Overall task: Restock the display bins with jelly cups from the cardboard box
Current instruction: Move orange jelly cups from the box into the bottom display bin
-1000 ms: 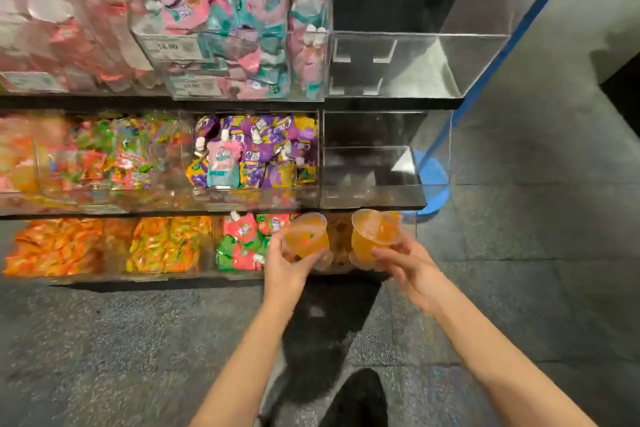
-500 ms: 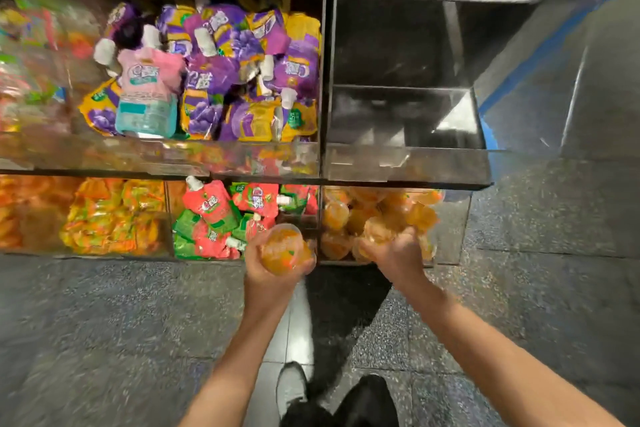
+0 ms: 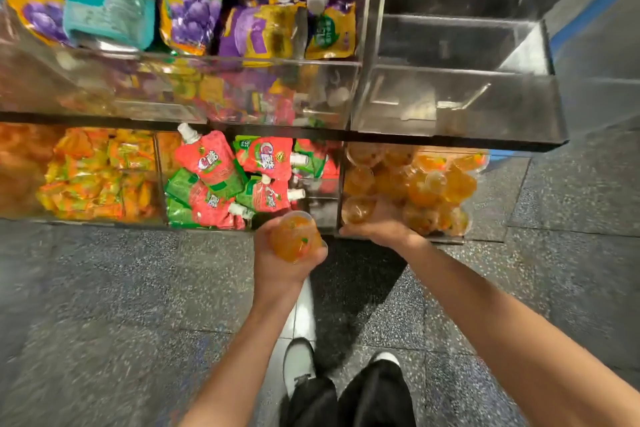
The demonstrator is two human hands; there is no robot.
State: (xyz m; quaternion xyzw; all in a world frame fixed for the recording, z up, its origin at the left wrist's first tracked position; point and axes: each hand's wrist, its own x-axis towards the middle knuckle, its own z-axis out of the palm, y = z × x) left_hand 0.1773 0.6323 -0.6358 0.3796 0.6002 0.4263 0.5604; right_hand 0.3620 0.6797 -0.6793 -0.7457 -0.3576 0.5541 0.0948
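Observation:
My left hand grips an orange jelly cup, held on its side just in front of the bottom shelf. My right hand reaches over the front wall of the clear bottom-right bin. Its thumb and fingers are around another jelly cup, seen through the acrylic. That bin holds several orange jelly cups piled together. The cardboard box is out of view.
An empty clear bin juts out directly above the jelly cup bin. Red and green drink pouches fill the bin to the left, and purple pouches sit above. My shoes stand on the speckled grey floor.
I have leaned in closer to the bottom shelf. My right hand moved its cup forward over the bin's front wall and down among the others. The left hand still holds its cup in front.

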